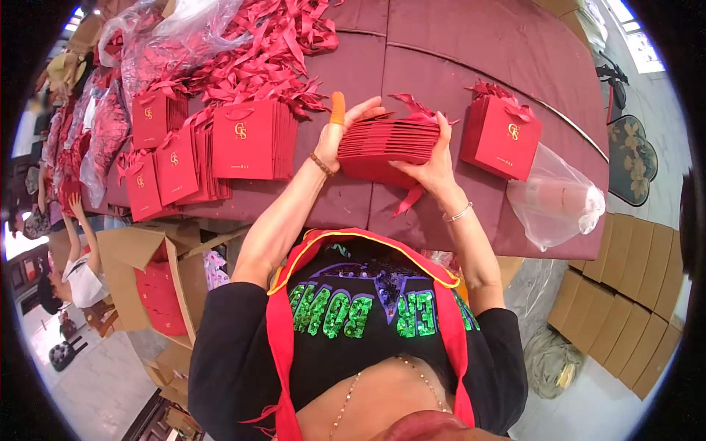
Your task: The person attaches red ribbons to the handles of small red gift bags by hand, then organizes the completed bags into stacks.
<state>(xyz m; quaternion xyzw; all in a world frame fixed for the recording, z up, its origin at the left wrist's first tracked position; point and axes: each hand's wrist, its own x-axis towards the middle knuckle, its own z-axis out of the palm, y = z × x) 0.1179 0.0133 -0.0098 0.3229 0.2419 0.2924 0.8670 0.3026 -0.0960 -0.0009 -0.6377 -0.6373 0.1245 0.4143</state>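
Between my two hands is a thick stack of red paper gift bags (386,147), held over the table with the folded edges facing me. Around its left end is my left hand (334,136), with an orange cover on one raised finger. My right hand (436,167) grips the right end, its thumb on the near side and its fingers along the far side. Red ribbon ends stick out behind the stack and below it. The faces of the fingers against the bags are partly hidden.
Upright red gift bags (254,143) stand in rows to the left, with a heap of red ribbons (257,66) behind. Another bag stack (500,140) and a clear plastic bag (555,198) lie right. Cardboard boxes (625,294) are stacked on the floor. Another person's arm (84,228) shows far left.
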